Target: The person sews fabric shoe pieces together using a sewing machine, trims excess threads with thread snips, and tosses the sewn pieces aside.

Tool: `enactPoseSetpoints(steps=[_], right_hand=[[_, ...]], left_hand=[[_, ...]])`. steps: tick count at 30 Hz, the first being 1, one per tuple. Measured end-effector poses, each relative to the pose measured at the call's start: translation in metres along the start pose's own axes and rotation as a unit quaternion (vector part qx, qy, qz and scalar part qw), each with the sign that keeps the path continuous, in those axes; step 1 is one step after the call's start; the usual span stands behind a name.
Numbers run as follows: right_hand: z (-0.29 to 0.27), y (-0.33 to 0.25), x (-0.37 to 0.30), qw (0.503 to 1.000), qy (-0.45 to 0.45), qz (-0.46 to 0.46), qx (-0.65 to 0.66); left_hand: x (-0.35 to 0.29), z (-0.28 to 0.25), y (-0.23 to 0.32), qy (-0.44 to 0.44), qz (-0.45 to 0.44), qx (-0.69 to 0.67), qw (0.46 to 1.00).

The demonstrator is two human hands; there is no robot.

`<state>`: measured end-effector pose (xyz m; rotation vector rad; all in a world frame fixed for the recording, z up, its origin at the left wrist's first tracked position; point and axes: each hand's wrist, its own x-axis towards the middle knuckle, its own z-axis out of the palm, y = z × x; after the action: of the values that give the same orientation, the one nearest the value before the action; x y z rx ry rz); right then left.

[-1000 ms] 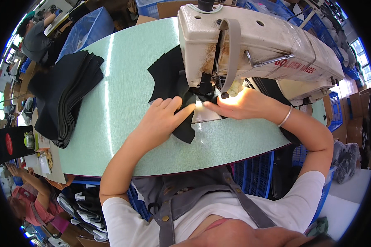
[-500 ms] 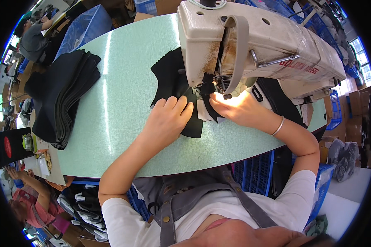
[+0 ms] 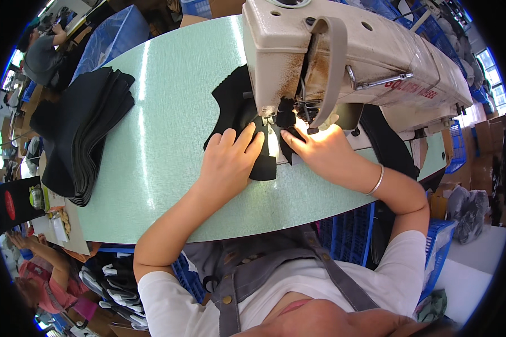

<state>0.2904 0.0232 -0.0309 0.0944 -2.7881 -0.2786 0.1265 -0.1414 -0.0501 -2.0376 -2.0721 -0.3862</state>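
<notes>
A black fabric piece (image 3: 228, 106) with a jagged far edge lies under the needle area of a white sewing machine (image 3: 278, 62). My left hand (image 3: 230, 157) rests on it just left of the presser foot (image 3: 270, 124), palm down, fingers stretched and slightly apart. Right of the foot, my right hand (image 3: 326, 149) touches a narrow black part (image 3: 287, 150) of the work with thumb and fingers extended. Bright lamp light washes out some of its fingertips. Whether the black parts on both sides of the foot are one piece, I cannot tell.
A thick stack of black cut pieces (image 3: 87, 132) lies on the left of the green tabletop (image 3: 168, 112). Black material (image 3: 385, 137) lies beyond my right wrist. Blue crates (image 3: 346, 233) stand below the table edge. Co-workers sit at the far left and lower left.
The near end of the black fabric has moved a little away from me, toward the machine. My left fingers have straightened and spread toward the presser foot. My right hand stays close beside it.
</notes>
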Motion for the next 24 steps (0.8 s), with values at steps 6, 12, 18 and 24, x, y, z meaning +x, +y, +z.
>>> enactPoseSetpoints(steps=[6,12,18,24], right_hand=[[0.006,-0.006,0.000,0.996,0.011,0.011,0.085],[0.009,-0.017,-0.003,0.992,0.040,0.038,0.111],[0.016,-0.018,0.001,0.992,0.049,0.047,0.105],[0.025,-0.011,0.001,0.989,0.052,0.050,0.126]], left_hand=[[-0.001,0.001,-0.005,0.020,0.026,-0.021,0.999],[0.002,0.002,-0.002,0.048,0.033,-0.049,0.997],[0.004,0.009,-0.002,0.072,0.048,-0.055,0.995],[0.008,0.014,-0.021,0.070,0.020,-0.161,0.984]])
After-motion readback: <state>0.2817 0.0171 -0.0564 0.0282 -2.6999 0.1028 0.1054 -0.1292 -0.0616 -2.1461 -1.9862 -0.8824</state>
